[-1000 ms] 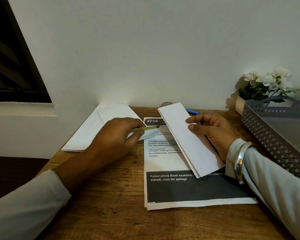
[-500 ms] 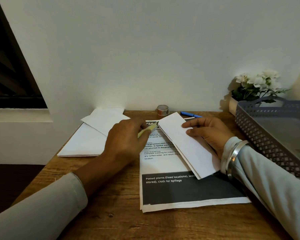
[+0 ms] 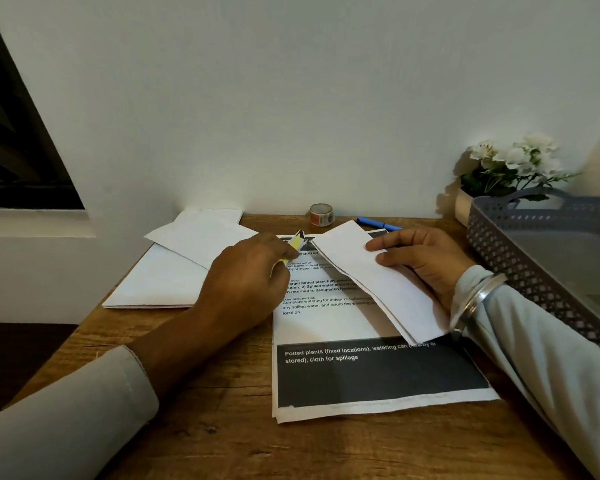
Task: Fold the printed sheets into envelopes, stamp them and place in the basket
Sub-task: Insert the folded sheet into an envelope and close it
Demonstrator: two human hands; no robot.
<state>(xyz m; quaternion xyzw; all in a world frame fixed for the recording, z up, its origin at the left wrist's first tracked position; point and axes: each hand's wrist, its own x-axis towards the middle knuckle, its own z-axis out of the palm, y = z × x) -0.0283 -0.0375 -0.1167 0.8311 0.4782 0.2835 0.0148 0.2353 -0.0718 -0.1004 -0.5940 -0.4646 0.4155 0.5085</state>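
My right hand [image 3: 420, 261] holds a folded white sheet [image 3: 378, 282] slantwise over a stack of printed sheets [image 3: 361, 368] on the wooden desk. My left hand [image 3: 246, 278] pinches a small yellow strip [image 3: 293, 245] just left of the folded sheet's top end. White envelopes [image 3: 184, 258] lie in a loose pile at the left of the desk. A grey perforated basket [image 3: 520, 258] stands at the right edge.
A small roll of tape [image 3: 321, 214] and a blue pen [image 3: 378, 224] lie at the back by the wall. A pot of white flowers [image 3: 510, 168] stands behind the basket. The wall runs along the back of the desk [image 3: 222, 410].
My left hand with the yellow strip has moved right, off the envelope pile and closer to the folded sheet. The camera has tilted, bringing the tape roll into view.
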